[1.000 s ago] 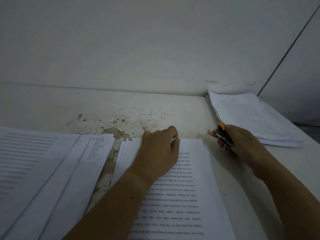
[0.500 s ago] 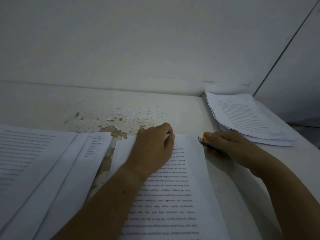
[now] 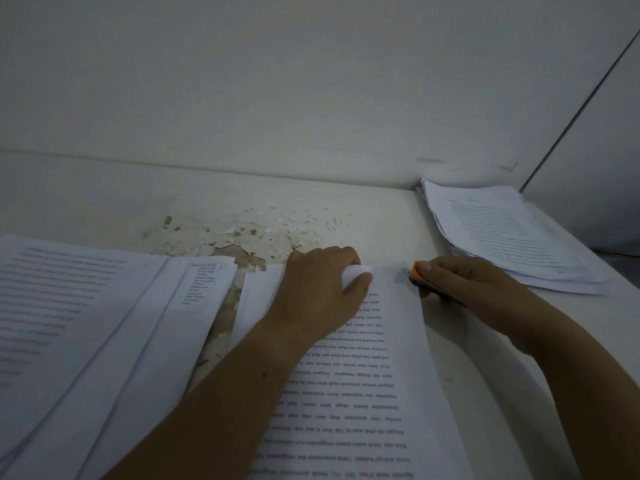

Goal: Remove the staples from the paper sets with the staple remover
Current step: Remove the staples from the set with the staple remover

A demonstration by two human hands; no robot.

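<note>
A printed paper set [image 3: 360,386] lies in front of me on the white table, its text upside down to me. My left hand [image 3: 322,292] rests on its far end and pinches the top edge of the sheets between thumb and fingers. My right hand [image 3: 478,289] grips the orange and black staple remover [image 3: 420,277], whose tip touches the far right corner of the set. The staple itself is too small to make out.
Several overlapping paper sets [image 3: 86,334] lie at the left. Another stack of papers [image 3: 505,233] sits at the far right by the wall corner. Peeled paint flakes and small scraps [image 3: 277,226] litter the worn tabletop [image 3: 104,202] beyond my hands.
My right hand has moved left with the staple remover, from beside the right stack to the set's far right corner. My left hand now pinches the top edge.
</note>
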